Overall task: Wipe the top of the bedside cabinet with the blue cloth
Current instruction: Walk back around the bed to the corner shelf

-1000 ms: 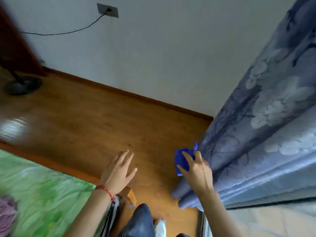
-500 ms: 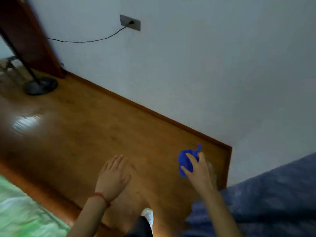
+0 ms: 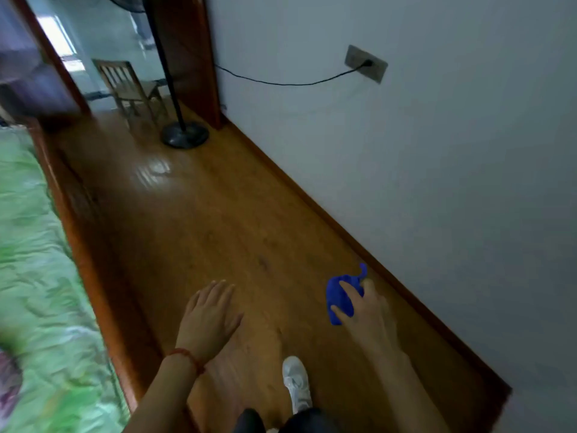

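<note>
My right hand point(image 3: 367, 310) is closed around a bunched blue cloth point(image 3: 338, 296), held in the air above the wooden floor near the wall. My left hand point(image 3: 209, 318) hangs palm down with fingers spread and holds nothing; a red string circles its wrist. No bedside cabinet shows in this view.
A bed with a green cover point(image 3: 34, 276) and a wooden side rail point(image 3: 93, 270) runs along the left. A fan stand with a round black base point(image 3: 184, 135) sits at the far end near a doorway, with a wooden chair point(image 3: 128, 85) beyond. Its cord runs to a wall socket point(image 3: 365, 64). My white shoe point(image 3: 296, 385) is on the floor.
The view has swung left, away from the grey flowered curtain, toward the passage, fan and doorway. Both hands keep their pose; the right still holds the cloth.
</note>
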The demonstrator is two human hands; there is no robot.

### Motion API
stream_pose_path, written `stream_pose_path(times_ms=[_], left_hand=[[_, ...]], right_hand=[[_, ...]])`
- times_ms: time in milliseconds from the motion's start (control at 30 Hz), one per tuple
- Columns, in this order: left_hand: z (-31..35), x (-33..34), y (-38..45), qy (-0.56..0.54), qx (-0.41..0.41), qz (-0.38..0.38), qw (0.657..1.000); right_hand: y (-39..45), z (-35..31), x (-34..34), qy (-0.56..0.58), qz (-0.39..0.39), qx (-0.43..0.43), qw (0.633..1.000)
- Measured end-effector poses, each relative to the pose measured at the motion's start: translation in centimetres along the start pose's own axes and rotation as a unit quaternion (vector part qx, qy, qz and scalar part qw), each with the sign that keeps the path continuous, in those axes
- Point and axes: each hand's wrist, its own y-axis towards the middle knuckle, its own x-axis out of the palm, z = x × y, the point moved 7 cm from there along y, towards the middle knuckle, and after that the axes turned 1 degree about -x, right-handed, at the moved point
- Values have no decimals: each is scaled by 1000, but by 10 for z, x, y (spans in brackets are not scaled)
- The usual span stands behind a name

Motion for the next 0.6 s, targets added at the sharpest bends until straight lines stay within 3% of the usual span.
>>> stream_pose_path(times_ms=[400, 600], left_hand=[[-70, -23, 46, -28, -229, 33, 972], [-102, -43, 74, -6, -249, 62, 966]], right_hand=[[187, -99, 5, -9, -50, -242, 969], [252, -150, 15, -7, -70, -295, 953]])
